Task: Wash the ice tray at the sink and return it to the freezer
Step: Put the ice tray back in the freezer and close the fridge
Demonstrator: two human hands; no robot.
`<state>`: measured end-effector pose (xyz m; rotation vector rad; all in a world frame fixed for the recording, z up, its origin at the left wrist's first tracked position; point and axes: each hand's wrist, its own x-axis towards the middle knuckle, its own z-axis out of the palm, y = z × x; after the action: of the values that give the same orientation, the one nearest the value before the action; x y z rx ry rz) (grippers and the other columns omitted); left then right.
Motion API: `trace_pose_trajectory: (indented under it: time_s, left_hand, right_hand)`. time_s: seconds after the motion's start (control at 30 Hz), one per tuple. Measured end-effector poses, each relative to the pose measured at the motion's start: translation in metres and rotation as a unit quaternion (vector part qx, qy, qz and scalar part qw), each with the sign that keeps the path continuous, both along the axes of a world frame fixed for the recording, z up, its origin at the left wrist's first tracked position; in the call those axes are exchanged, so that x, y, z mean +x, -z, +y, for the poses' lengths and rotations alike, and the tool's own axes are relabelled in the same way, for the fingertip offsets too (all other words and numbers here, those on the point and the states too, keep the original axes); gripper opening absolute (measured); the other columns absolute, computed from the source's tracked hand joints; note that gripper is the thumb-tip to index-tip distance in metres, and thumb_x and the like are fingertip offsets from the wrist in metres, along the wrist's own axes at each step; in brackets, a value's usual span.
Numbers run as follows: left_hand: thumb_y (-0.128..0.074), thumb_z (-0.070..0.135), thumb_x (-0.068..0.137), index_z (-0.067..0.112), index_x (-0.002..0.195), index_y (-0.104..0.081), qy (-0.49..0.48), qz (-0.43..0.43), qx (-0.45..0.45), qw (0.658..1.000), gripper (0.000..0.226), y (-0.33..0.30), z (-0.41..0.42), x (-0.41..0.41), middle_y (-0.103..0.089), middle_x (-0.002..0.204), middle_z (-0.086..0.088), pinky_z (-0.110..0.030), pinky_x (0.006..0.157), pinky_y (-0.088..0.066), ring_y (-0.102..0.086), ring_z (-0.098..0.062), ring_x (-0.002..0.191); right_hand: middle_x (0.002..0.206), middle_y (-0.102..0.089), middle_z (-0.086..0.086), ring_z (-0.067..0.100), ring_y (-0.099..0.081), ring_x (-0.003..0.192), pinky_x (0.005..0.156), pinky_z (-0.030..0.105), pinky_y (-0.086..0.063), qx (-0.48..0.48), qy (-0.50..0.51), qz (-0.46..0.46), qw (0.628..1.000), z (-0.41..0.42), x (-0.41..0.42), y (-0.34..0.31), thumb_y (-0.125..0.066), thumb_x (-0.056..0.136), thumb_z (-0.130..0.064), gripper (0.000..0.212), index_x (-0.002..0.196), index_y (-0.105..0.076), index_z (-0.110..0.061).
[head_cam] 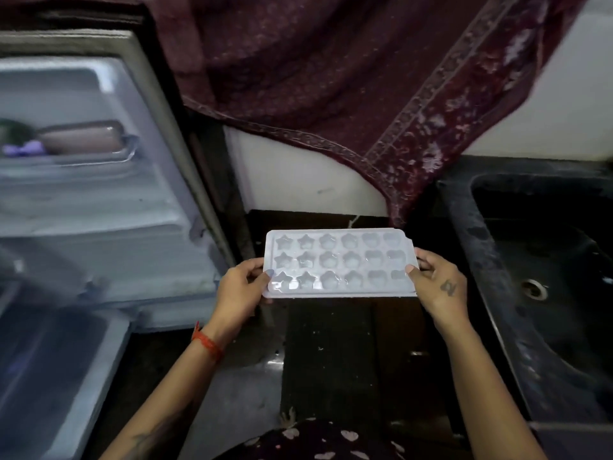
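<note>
The open fridge door (83, 194) at 9 o'clock is blurred, its shelf contents unclear. Both grips clasp the white ice tray (338, 263) at centre: left hand (240, 287) and right hand (438, 283) hold its short ends. The dark sink (464, 227) lies at 3 o'clock, a maroon cloth (331, 78) hangs at 12.

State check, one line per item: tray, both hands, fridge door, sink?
ice tray: held level, cavities up, between fridge and sink
left hand: grips the tray's left end
right hand: grips the tray's right end
fridge door: open
sink: no water seen running
</note>
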<state>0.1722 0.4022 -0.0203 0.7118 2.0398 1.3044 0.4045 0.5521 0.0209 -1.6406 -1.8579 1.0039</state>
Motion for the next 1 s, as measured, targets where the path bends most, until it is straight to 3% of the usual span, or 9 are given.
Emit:
trace_pose_trajectory:
  time_s: [0.17, 0.3, 0.47, 0.63, 0.7, 0.77, 0.83, 1.0]
  left_hand:
    - [-0.057, 0.007, 0.091, 0.009, 0.107, -0.066, -0.087, -0.011, 0.008, 0.996, 0.018, -0.002, -0.05, -0.034, -0.062, 0.07, 0.001, -0.043, 0.066, -0.059, -0.058, -0.002, 0.047]
    - [-0.056, 0.006, 0.092, 0.004, 0.112, -0.063, -0.155, -0.018, 0.005, 0.988, 0.022, -0.004, -0.09, -0.051, -0.06, 0.075, -0.004, -0.021, 0.051, -0.055, -0.06, -0.005, 0.054]
    - [-0.057, 0.008, 0.092, 0.003, 0.114, -0.065, -0.247, 0.002, -0.024, 0.969, 0.024, -0.001, -0.139, -0.061, -0.061, 0.071, 0.001, -0.03, 0.059, -0.059, -0.06, -0.004, 0.049]
    - [-0.056, 0.007, 0.092, 0.007, 0.11, -0.064, -0.341, 0.02, -0.04, 0.939, 0.02, -0.005, -0.174, -0.058, -0.059, 0.066, 0.005, -0.008, 0.044, -0.044, -0.059, 0.0, 0.045]
    - [-0.056, 0.007, 0.092, 0.01, 0.108, -0.065, -0.376, 0.02, -0.044, 0.925, 0.018, -0.005, -0.188, -0.056, -0.059, 0.056, 0.011, -0.01, 0.045, -0.045, -0.057, 0.001, 0.042]
    - [-0.058, 0.009, 0.091, 0.011, 0.103, -0.067, -0.406, 0.018, -0.054, 0.912, 0.015, -0.002, -0.204, -0.054, -0.06, 0.049, 0.013, -0.026, 0.061, -0.057, -0.058, -0.002, 0.043]
    - [-0.06, 0.01, 0.09, 0.013, 0.1, -0.068, -0.437, 0.018, -0.058, 0.897, 0.013, 0.001, -0.217, -0.052, -0.059, 0.049, 0.013, -0.041, 0.073, -0.058, -0.058, -0.003, 0.044]
    - [-0.058, 0.006, 0.091, 0.007, 0.107, -0.067, -0.501, 0.019, -0.051, 0.864, 0.019, 0.003, -0.242, -0.046, -0.056, 0.061, 0.003, -0.016, 0.05, -0.052, -0.058, -0.003, 0.047]
  right_hand:
    - [0.109, -0.068, 0.005, 0.022, -0.064, 0.095, 0.092, 0.04, -0.05, 0.0, -0.078, -0.004, 0.997, -0.015, -0.064, 0.003, -0.06, 0.088, -0.012, 0.036, 0.123, -0.061, -0.017]
    - [0.112, -0.066, 0.008, 0.023, -0.063, 0.097, 0.092, 0.037, -0.049, 0.002, -0.158, -0.006, 0.987, -0.027, -0.11, 0.003, -0.06, 0.088, -0.011, 0.037, 0.125, -0.059, -0.014]
    - [0.116, -0.065, 0.01, 0.024, -0.062, 0.101, 0.095, 0.039, -0.048, -0.002, -0.256, -0.01, 0.967, -0.045, -0.164, 0.004, -0.06, 0.089, -0.011, 0.038, 0.127, -0.057, -0.012]
    - [0.109, -0.067, 0.008, 0.018, -0.06, 0.088, 0.088, 0.032, -0.047, -0.014, -0.357, -0.005, 0.934, -0.063, -0.21, 0.007, -0.059, 0.088, -0.01, 0.037, 0.125, -0.059, -0.013]
    - [0.106, -0.067, 0.006, 0.018, -0.06, 0.088, 0.088, 0.03, -0.046, -0.023, -0.393, -0.003, 0.919, -0.071, -0.226, 0.009, -0.06, 0.088, -0.01, 0.036, 0.124, -0.06, -0.013]
    - [0.1, -0.067, 0.004, 0.018, -0.06, 0.088, 0.088, 0.03, -0.047, -0.03, -0.424, 0.0, 0.905, -0.08, -0.242, 0.01, -0.06, 0.087, -0.009, 0.035, 0.123, -0.061, -0.013]
    - [0.096, -0.067, 0.004, 0.021, -0.062, 0.089, 0.089, 0.033, -0.047, -0.033, -0.454, 0.008, 0.89, -0.09, -0.257, 0.011, -0.06, 0.086, -0.008, 0.034, 0.12, -0.063, -0.013]
    - [0.105, -0.07, 0.01, 0.022, -0.062, 0.091, 0.085, 0.027, -0.044, -0.03, -0.517, 0.011, 0.856, -0.116, -0.293, 0.013, -0.06, 0.086, -0.005, 0.034, 0.119, -0.064, -0.01]
